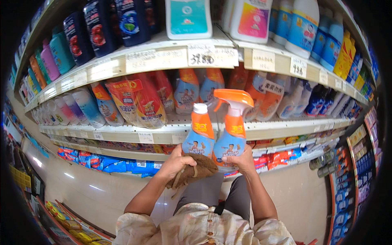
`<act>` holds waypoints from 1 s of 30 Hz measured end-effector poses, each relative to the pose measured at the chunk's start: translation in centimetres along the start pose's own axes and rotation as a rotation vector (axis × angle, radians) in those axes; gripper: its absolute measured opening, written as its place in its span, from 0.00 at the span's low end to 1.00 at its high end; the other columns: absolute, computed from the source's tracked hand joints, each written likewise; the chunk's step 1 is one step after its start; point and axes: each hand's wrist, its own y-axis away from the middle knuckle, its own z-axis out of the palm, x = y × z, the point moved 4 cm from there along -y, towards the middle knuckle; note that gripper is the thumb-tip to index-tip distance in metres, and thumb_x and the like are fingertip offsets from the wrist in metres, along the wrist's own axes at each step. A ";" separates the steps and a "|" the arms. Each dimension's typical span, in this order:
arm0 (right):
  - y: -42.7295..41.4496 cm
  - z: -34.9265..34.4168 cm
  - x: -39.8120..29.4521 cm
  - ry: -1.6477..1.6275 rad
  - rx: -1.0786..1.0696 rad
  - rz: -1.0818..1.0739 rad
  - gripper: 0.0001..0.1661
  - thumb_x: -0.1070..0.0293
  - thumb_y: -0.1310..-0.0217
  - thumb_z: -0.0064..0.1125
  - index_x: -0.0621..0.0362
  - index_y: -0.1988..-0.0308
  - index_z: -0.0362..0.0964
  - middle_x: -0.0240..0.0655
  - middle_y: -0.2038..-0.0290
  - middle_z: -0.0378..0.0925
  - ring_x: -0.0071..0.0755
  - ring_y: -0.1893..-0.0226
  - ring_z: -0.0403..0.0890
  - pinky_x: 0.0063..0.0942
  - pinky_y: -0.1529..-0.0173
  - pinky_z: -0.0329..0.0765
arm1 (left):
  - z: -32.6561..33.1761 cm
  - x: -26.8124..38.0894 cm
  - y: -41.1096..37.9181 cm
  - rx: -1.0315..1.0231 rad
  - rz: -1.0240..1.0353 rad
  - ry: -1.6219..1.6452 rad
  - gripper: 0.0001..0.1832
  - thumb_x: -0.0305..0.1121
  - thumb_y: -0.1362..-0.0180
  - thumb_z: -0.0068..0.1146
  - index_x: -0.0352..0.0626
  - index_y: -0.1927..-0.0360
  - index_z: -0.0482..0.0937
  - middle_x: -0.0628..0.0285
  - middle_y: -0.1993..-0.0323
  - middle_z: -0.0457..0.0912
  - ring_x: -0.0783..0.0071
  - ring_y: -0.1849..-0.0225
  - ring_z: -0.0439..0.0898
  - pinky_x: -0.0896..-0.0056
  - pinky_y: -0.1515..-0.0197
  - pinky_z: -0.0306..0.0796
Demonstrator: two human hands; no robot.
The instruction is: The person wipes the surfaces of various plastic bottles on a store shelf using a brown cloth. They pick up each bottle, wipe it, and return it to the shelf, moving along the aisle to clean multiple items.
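Observation:
Two Mr Muscle cleaner bottles with blue and orange labels are held upright side by side before the shelf. My left hand (175, 163) grips the white-capped refill bottle (198, 134), together with a folded brown cloth (196, 171) that covers the bottle's lower part. Around the lower body of the spray bottle (230, 141), my right hand (242, 159) is closed, its thumb across the front. An orange trigger head (234, 98) tops that spray bottle. Similar blue-and-orange bottles (186, 92) stand on the shelf behind.
A white metal shelf (183, 124) carries shrink-wrapped red cleaner bottles (137, 104) and pale spray bottles. Overhead, the upper shelf's edge (159, 59) bears price tags below large detergent bottles (190, 18). Blue packets (113, 163) lie low down. Another stocked rack (346, 183) stands at right.

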 end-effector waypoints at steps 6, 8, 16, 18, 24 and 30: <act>8.1 -4.7 4.5 -0.042 0.259 0.085 0.25 0.73 0.70 0.69 0.63 0.64 0.72 0.34 0.69 0.78 0.26 0.69 0.78 0.27 0.60 0.75 | 4.0 -8.1 -0.6 -0.137 -0.160 0.001 0.32 0.19 0.66 0.54 0.34 0.50 0.63 0.58 0.59 0.73 0.71 0.58 0.73 0.73 0.57 0.68; 10.8 -6.6 5.9 -0.058 0.358 0.102 0.25 0.74 0.70 0.68 0.63 0.63 0.72 0.34 0.69 0.78 0.26 0.70 0.78 0.27 0.60 0.75 | 6.2 -9.5 -0.8 -0.209 -0.220 -0.041 0.31 0.20 0.67 0.55 0.32 0.52 0.64 0.57 0.61 0.73 0.71 0.59 0.73 0.73 0.58 0.68; 18.9 -9.9 9.1 -0.117 0.615 0.118 0.26 0.72 0.70 0.69 0.63 0.62 0.72 0.33 0.70 0.77 0.24 0.70 0.77 0.24 0.62 0.74 | 11.1 -16.5 -1.8 -0.422 -0.294 -0.140 0.32 0.22 0.69 0.56 0.33 0.52 0.64 0.57 0.59 0.72 0.70 0.56 0.70 0.74 0.51 0.63; 20.2 -10.5 9.6 -0.114 0.672 0.131 0.27 0.72 0.70 0.69 0.63 0.62 0.71 0.32 0.71 0.76 0.24 0.71 0.77 0.23 0.62 0.74 | 12.3 -16.2 -1.7 -0.457 -0.295 -0.156 0.33 0.22 0.69 0.56 0.33 0.51 0.64 0.57 0.57 0.72 0.70 0.55 0.70 0.74 0.50 0.63; 21.5 -11.5 9.7 -0.018 0.701 0.067 0.31 0.69 0.72 0.70 0.62 0.60 0.71 0.31 0.69 0.76 0.22 0.70 0.76 0.22 0.62 0.73 | 13.8 -17.0 -2.8 -0.535 -0.191 -0.210 0.38 0.23 0.69 0.56 0.33 0.46 0.61 0.58 0.56 0.71 0.69 0.53 0.69 0.74 0.49 0.62; 21.9 -11.9 8.1 0.080 0.594 0.020 0.33 0.68 0.71 0.71 0.62 0.58 0.71 0.30 0.67 0.76 0.24 0.65 0.75 0.23 0.56 0.71 | 14.0 -17.5 -2.4 -0.554 -0.324 -0.183 0.38 0.22 0.69 0.57 0.37 0.46 0.62 0.60 0.57 0.71 0.70 0.53 0.69 0.73 0.48 0.61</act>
